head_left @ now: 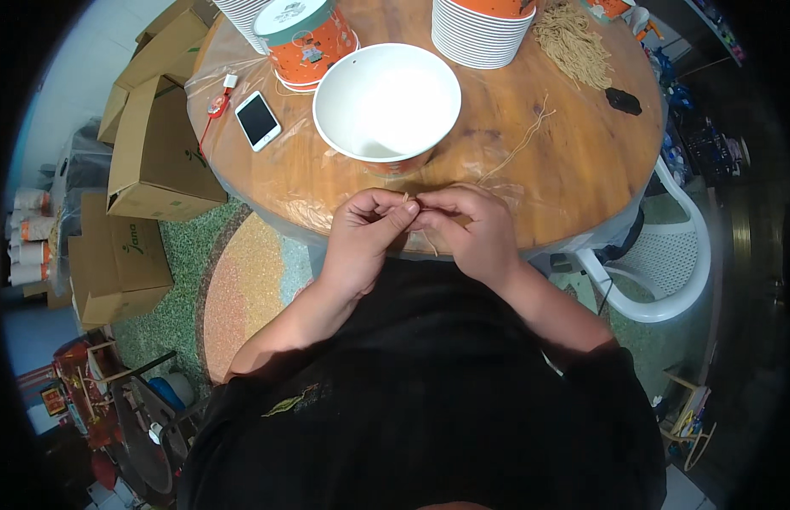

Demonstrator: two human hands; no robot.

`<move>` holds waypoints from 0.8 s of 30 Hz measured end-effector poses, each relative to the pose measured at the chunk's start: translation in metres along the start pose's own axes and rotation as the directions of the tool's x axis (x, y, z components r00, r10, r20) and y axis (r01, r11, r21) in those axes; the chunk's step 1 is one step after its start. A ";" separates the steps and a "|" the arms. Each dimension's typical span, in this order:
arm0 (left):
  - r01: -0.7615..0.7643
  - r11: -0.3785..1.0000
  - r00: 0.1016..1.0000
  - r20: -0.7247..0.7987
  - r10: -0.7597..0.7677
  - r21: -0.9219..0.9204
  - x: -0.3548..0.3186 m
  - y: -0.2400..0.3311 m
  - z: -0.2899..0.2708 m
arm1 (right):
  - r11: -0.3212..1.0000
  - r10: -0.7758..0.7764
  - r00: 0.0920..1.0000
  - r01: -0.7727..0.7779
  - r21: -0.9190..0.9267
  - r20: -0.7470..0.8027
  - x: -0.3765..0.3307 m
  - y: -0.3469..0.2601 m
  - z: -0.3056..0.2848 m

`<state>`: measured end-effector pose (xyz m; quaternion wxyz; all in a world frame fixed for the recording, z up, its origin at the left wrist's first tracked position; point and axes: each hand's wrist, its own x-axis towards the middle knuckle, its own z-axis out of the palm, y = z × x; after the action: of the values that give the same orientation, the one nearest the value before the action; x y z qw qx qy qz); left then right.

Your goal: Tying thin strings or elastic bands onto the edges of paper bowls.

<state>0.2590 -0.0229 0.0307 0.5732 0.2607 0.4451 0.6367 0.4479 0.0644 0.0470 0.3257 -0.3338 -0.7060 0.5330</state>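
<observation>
My left hand (365, 234) and my right hand (467, 229) meet at the near edge of the round wooden table (574, 161). Both pinch a thin tan string (409, 201) between their fingertips; a short end hangs down below them. A white paper bowl (386, 100) with an orange outside stands just beyond my hands, empty inside. A loose strand of the same string (522, 140) lies on the table to the right of the bowl.
A pile of tan strings (574, 42) lies at the far right, beside a stack of white bowls (480, 30). An orange tub (306, 38), a white phone (257, 120) and a small black object (623, 101) lie on the table. Cardboard boxes (153, 153) stand left, a white plastic chair (667, 255) right.
</observation>
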 end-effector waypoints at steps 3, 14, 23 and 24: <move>0.043 0.998 0.999 0.032 -0.041 -0.048 -0.001 0.002 0.005 | 0.976 -0.196 0.980 0.194 -0.095 -0.015 0.000 0.011 -0.008; 0.108 0.994 0.994 -0.002 -0.108 -0.004 0.003 0.005 0.009 | 0.933 -0.172 0.985 0.160 -0.323 -0.009 0.003 -0.017 -0.013; 0.051 0.999 0.998 0.041 -0.052 0.010 0.003 0.004 0.012 | 0.926 -0.306 0.952 0.289 -0.244 -0.032 0.005 -0.011 -0.007; 0.053 0.999 0.998 0.042 -0.053 0.011 0.003 0.005 0.014 | 0.926 -0.305 0.952 0.288 -0.244 -0.033 0.005 -0.012 -0.006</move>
<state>0.2675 -0.0161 0.0408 0.5977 0.2650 0.4429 0.6135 0.4489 0.0690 0.0609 0.3853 -0.2781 -0.7947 0.3778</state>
